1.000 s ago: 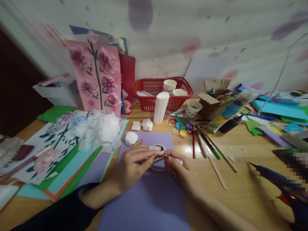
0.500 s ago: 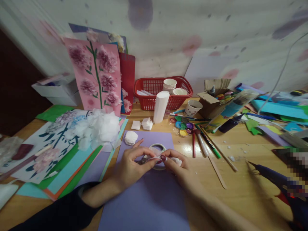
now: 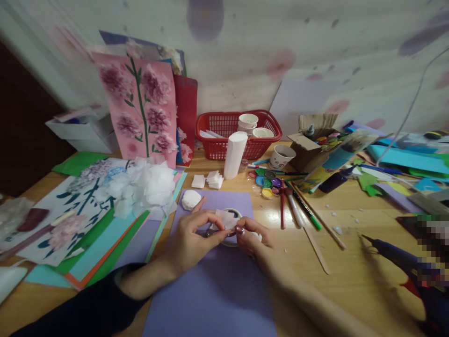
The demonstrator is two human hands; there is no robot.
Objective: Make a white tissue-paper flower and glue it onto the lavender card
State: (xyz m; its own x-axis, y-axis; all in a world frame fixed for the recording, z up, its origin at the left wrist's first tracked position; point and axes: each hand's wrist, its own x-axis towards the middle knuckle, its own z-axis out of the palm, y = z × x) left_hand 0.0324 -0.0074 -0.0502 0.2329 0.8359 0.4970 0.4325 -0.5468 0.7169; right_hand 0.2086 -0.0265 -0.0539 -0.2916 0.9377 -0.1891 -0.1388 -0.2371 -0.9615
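Note:
Between my two hands is a small thin piece of white tissue paper (image 3: 227, 219). My left hand (image 3: 196, 231) pinches its lower edge between thumb and forefinger. The fingertips of my right hand (image 3: 257, 238) are closed at its right corner. Under the tissue, a roll of tape (image 3: 229, 242) lies on a purple sheet of paper (image 3: 210, 295), partly hidden by my fingers. Scissor-like metal shows by my left fingers. A bit of white, perhaps tissue, peeks out behind my right fingers. A round white tissue ball (image 3: 191, 200) sits on the sheet's far left corner.
Cut tissue squares (image 3: 214, 179) lie beyond the sheet, near an upright white roll (image 3: 235, 155). A red basket (image 3: 206, 147) with paper cups stands behind. Paints (image 3: 267, 182) and brushes lie to the right, a glue gun (image 3: 396, 255) at far right. Tissue pieces (image 3: 154, 187) are heaped left.
The tissue piece has opened out and now stands up flatter between my fingers; before, it was pinched small. My hands have barely shifted.

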